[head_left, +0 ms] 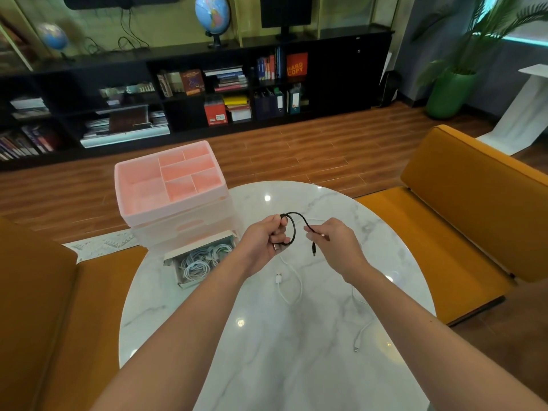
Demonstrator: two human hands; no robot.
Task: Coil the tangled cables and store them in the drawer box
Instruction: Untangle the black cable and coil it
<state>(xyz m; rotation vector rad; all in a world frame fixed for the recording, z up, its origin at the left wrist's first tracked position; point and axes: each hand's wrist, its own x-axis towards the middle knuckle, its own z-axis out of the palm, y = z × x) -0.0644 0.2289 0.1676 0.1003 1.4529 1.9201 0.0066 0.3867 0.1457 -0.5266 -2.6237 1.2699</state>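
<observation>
Fingers (277, 229) around black cable (293, 229) above marble table (267, 336), bookshelf (178, 93) beyond

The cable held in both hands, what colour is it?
Black; the cable shows clearest in the head view, looped between the left hand and right hand.

Lighting: dim, warm indoor light overhead; cooler daylight from a window (504, 13) at far right. Glare: small round hotspots on the glossy marble table (267, 198). Shadows: soft, faint beneath the forearms. Distortion: wide-angle bowing of the bookshelf (189, 93) and floor toward the edges. Focus: centre fairly sharp; corners smeared, background slightly soft.
</observation>
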